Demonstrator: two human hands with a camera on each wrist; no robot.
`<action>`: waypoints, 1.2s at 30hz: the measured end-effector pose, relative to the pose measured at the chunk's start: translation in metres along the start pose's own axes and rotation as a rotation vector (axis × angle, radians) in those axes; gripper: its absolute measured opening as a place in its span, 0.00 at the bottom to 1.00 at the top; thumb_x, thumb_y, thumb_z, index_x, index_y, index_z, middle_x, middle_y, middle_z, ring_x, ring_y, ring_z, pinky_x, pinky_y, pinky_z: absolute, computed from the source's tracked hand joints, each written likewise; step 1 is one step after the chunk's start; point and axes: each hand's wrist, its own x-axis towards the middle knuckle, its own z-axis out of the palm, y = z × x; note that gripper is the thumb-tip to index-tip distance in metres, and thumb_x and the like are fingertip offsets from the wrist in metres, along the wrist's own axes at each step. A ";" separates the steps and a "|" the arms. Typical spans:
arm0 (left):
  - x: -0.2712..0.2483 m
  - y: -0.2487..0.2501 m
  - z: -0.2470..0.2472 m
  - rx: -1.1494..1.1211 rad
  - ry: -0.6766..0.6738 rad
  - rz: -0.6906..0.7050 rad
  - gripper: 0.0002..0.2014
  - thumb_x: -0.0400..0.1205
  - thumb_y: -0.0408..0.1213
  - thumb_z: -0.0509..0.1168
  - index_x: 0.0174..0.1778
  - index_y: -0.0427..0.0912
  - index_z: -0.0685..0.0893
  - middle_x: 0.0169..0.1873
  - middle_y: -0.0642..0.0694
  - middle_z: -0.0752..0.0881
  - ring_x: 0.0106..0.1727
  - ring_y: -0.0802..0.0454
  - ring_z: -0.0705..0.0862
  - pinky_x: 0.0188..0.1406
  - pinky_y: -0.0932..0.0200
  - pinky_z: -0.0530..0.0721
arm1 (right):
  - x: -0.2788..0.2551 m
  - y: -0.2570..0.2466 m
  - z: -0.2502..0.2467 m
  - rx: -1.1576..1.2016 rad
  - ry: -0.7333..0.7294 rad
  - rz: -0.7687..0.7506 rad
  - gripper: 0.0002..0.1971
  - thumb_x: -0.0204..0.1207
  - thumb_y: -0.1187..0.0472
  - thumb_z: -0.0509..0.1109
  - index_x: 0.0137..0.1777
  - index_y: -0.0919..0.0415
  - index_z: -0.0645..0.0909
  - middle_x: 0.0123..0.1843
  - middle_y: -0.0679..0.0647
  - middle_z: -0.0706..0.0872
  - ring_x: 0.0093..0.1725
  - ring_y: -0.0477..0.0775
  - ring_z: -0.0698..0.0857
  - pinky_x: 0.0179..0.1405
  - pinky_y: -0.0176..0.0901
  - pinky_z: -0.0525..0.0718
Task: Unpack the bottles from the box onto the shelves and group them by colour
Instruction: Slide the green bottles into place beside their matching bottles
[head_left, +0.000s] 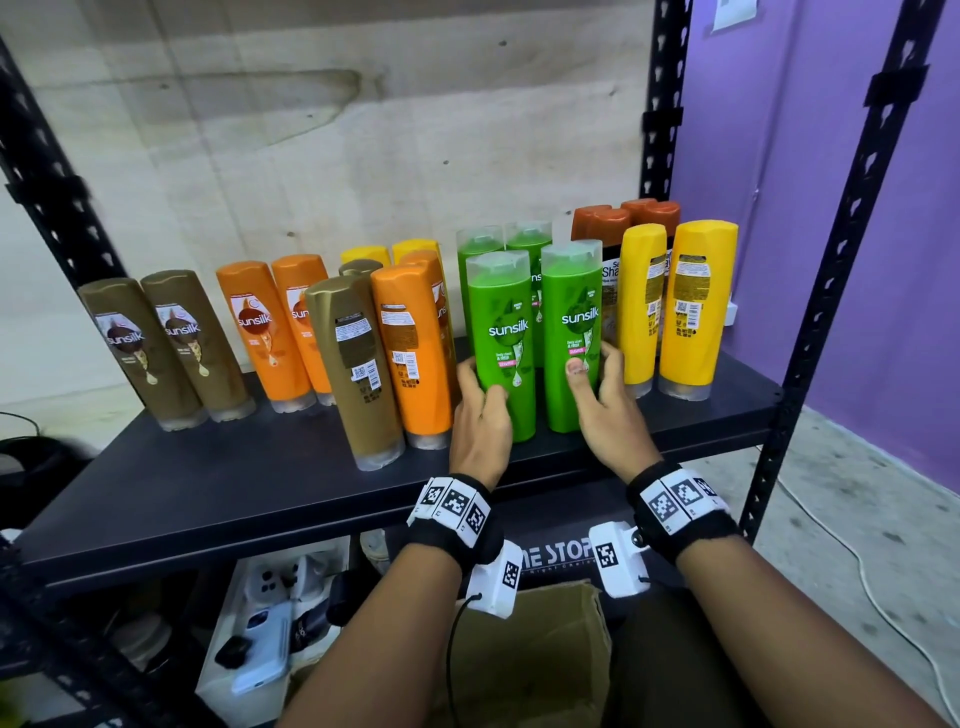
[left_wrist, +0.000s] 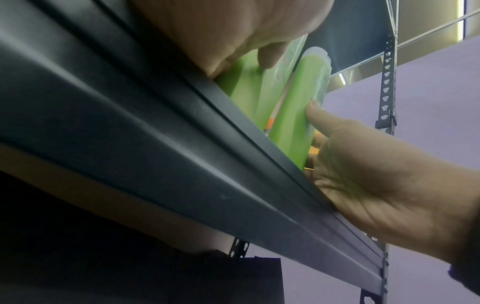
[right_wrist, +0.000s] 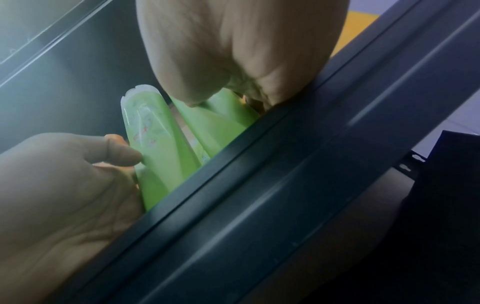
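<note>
Two green bottles stand side by side on the black shelf (head_left: 260, 483), in front of two more green ones (head_left: 527, 236). My left hand (head_left: 480, 410) grips the left green bottle (head_left: 501, 338) low down, thumb on its front. My right hand (head_left: 597, 395) grips the right green bottle (head_left: 571, 332) the same way. In the left wrist view the left hand (left_wrist: 221, 30) holds its green bottle (left_wrist: 246, 86) beside the right hand (left_wrist: 376, 174). The right wrist view has the right hand (right_wrist: 233, 51) on its green bottle (right_wrist: 215, 127) and the left hand (right_wrist: 64, 185) lower left.
Two brown bottles (head_left: 161, 343) and orange bottles (head_left: 280, 327) stand at the left; a gold (head_left: 358, 364) and an orange bottle (head_left: 415, 353) touch my left hand's side. Yellow bottles (head_left: 675, 306) stand close on the right. An open cardboard box (head_left: 524, 654) sits below.
</note>
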 end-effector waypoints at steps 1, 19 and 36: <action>-0.001 0.001 0.000 -0.005 -0.003 0.002 0.17 0.78 0.41 0.53 0.64 0.53 0.71 0.45 0.54 0.85 0.42 0.64 0.83 0.44 0.52 0.78 | -0.001 0.000 0.001 -0.002 0.001 -0.002 0.28 0.84 0.33 0.55 0.79 0.45 0.60 0.71 0.42 0.77 0.66 0.47 0.79 0.62 0.45 0.73; -0.007 0.014 0.005 0.128 0.059 0.141 0.33 0.81 0.37 0.68 0.81 0.46 0.64 0.69 0.51 0.78 0.68 0.58 0.77 0.69 0.62 0.73 | 0.002 -0.027 -0.012 0.055 -0.058 -0.034 0.36 0.83 0.35 0.63 0.85 0.49 0.57 0.82 0.50 0.72 0.80 0.50 0.73 0.80 0.63 0.73; 0.025 0.089 -0.016 0.480 -0.020 0.172 0.43 0.81 0.43 0.74 0.86 0.38 0.56 0.82 0.38 0.68 0.83 0.42 0.68 0.82 0.49 0.69 | 0.035 -0.090 -0.042 -0.341 -0.048 -0.190 0.55 0.77 0.54 0.79 0.90 0.49 0.40 0.87 0.57 0.58 0.84 0.58 0.68 0.72 0.39 0.66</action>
